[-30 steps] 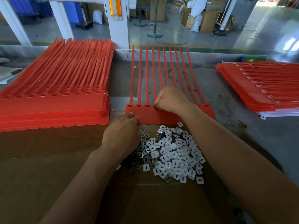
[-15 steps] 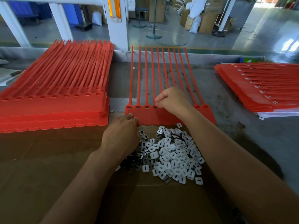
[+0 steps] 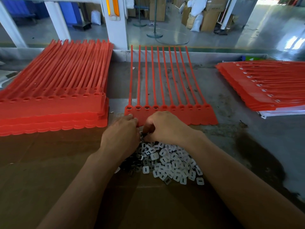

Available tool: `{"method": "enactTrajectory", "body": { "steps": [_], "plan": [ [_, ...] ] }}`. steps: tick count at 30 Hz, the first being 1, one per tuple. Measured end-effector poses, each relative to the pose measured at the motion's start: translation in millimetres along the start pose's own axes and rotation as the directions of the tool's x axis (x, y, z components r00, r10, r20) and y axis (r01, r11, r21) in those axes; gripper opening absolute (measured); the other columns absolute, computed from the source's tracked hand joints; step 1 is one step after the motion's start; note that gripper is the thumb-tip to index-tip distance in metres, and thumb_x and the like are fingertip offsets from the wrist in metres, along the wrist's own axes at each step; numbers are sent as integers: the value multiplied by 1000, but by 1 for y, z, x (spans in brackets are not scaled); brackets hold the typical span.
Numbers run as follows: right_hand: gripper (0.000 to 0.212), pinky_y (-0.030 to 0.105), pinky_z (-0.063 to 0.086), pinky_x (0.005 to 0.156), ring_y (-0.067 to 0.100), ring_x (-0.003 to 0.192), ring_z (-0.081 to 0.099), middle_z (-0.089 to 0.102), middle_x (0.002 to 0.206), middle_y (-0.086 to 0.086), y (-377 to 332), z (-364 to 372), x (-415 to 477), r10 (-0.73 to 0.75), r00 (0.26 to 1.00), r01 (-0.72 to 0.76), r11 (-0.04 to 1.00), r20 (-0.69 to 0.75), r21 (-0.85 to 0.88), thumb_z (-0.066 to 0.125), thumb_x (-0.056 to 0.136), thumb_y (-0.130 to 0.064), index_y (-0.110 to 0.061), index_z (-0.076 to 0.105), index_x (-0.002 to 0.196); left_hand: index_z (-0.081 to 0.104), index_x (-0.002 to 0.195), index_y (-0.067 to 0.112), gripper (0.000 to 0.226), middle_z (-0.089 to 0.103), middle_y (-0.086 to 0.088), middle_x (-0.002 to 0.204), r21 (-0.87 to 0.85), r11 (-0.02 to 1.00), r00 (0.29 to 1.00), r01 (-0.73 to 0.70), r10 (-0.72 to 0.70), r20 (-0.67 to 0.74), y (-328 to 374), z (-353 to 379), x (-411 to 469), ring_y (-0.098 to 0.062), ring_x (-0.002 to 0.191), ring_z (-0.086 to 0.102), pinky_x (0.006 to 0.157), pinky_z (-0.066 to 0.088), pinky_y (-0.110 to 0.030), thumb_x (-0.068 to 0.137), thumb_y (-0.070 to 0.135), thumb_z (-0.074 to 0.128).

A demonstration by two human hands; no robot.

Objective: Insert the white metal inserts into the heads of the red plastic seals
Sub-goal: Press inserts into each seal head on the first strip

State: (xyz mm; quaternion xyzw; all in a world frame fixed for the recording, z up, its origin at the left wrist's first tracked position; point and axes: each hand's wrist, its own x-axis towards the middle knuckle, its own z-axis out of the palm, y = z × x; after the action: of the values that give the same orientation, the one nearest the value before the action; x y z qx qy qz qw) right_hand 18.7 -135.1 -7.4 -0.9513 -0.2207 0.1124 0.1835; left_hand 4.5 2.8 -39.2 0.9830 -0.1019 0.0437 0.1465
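Factory floor: stacked red seal strips (image 3: 54, 90), cartons (image 3: 208, 19), sacks (image 3: 196, 22), bare concrete floor (image 3: 264, 30).

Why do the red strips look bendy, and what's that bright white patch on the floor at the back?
Head view: the wide-angle lens probably bows the long strips of the red seals near the sides; head view: daylight glares off the shiny floor, washing it out; head view: the near cardboard lies in shadow.
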Motion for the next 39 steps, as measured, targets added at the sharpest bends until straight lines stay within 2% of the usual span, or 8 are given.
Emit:
{"method": "enactTrajectory", "body": {
  "steps": [5, 9, 12, 20, 24, 28, 33, 39],
  "plan": [
    [21, 29, 44, 68, 18, 83, 57, 61, 91, 4, -1, 4, 0, -4, 1000, 4, 998, -4, -66, 64, 85, -24, -5, 61, 91, 58, 96, 12, 20, 56, -3, 108, 10, 1000, 1000, -8, 8, 0, 0, 0, 1, -19, 97, 53, 86, 45, -33, 91, 17, 40],
    [19, 27, 30, 66, 14, 80, 42, 39, 79, -4, -2, 4, 0, -28, 999, 31, 985, 21, -169, 58, 89, -23, -15, 42, 81, 58, 99, 12, 21, 56, -2, 110, 7, 1000, 1000, -6, 6, -1, 0, -1, 2, -19, 99, 53, 86, 44, -32, 91, 18, 40],
    [19, 26, 28, 67, 13, 80, 40, 41, 85, -2, -2, 5, -2, -71, 997, 70, 983, -2, -167, 56, 89, -22, -17, 39, 83, 59, 106, 12, 24, 54, -2, 118, 5, 1000, 1000, 8, -8, 5, 0, -1, 2, -21, 106, 52, 88, 44, -33, 91, 19, 41],
    [18, 30, 42, 75, 20, 95, 56, 61, 100, 5, -3, 4, -3, -68, 998, 65, 990, -18, -126, 59, 89, -23, -10, 61, 100, 57, 103, 13, 22, 53, -1, 117, 10, 1000, 1000, -5, 5, 6, -2, -1, 2, -19, 106, 52, 88, 44, -32, 92, 20, 39],
    [17, 28, 34, 72, 22, 101, 52, 58, 107, 7, -2, 7, -3, -83, 996, 78, 981, -24, -179, 55, 91, -20, -10, 57, 104, 54, 97, 14, 19, 53, -1, 111, 18, 999, 999, -28, 28, 18, -4, 0, 5, -16, 104, 52, 89, 43, -30, 93, 20, 36],
    [19, 26, 32, 71, 19, 97, 51, 53, 100, 5, -3, 10, -5, -89, 991, 75, 989, -103, -131, 57, 89, -16, -9, 55, 107, 57, 102, 12, 22, 54, -2, 114, 7, 1000, 1000, -24, 24, 2, -4, 0, 3, -19, 103, 53, 87, 45, -31, 92, 19, 40],
    [14, 27, 30, 68, 12, 82, 38, 36, 83, -4, -7, 8, -6, -119, 990, 108, 985, -75, -133, 56, 88, -14, -9, 59, 101, 58, 105, 12, 24, 54, -3, 119, 1, 1000, 1000, -12, 12, 4, -2, 0, 2, -20, 107, 52, 87, 43, -30, 92, 19, 40],
    [13, 27, 30, 66, 14, 79, 39, 38, 82, -3, -8, 6, -6, -141, 987, 131, 985, -82, -112, 55, 86, -11, -7, 60, 97, 57, 106, 12, 25, 53, -3, 121, 5, 1000, 1000, 3, -3, 11, 0, -1, 2, -20, 108, 51, 88, 42, -30, 92, 19, 38]
  ]
}}
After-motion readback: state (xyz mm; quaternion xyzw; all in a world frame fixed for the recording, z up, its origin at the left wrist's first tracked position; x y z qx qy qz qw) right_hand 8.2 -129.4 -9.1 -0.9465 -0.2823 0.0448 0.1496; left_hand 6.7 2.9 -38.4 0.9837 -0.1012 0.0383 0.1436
